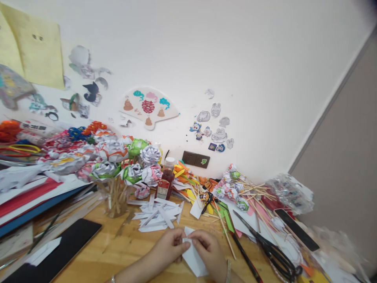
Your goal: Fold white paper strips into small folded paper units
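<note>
A small folded piece of white paper (194, 261) is held between both hands, low in the middle of the view above the wooden table. My left hand (173, 245) pinches its left edge between thumb and fingers. On the other side, my right hand (207, 251) grips the upper right part, thumb pressed on the sheet. The paper's far tip shows above the fingers; its lower end points toward me. Just beyond lies a loose pile of folded white paper strips (159, 214).
Paper flowers (108, 151) fill a clear jar (113, 200) at the left, beside a red bottle (165, 182). Black scissors (271, 249), wooden sticks (225, 232) and a phone (297, 228) crowd the right. A black slab (70, 243) lies at the left front. A wall stands behind.
</note>
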Tool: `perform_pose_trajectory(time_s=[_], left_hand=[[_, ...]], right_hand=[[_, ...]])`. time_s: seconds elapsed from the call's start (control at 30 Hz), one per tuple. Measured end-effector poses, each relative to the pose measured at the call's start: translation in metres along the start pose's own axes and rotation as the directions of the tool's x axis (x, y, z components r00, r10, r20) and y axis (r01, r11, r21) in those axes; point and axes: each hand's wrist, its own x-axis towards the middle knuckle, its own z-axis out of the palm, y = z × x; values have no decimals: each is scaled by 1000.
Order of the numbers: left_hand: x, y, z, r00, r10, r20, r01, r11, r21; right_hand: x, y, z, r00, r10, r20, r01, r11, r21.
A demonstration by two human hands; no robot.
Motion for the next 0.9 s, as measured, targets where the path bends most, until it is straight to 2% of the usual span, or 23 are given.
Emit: perform_pose_trajectory(time_s=[0.23, 0.57, 0.9], left_hand=[[-1, 7, 0, 998, -59, -1, 59, 998, 17], [4, -1, -4, 996, -63, 62, 64, 998, -19], [2, -2, -5, 998, -30, 55, 29, 999, 23]], right_hand=[[0, -1, 0, 1000, -11, -3, 11, 999, -30], [1, 5, 0, 999, 27, -28, -26, 1000, 16], [2, 1, 0, 1000, 17, -14, -17, 1000, -18]])
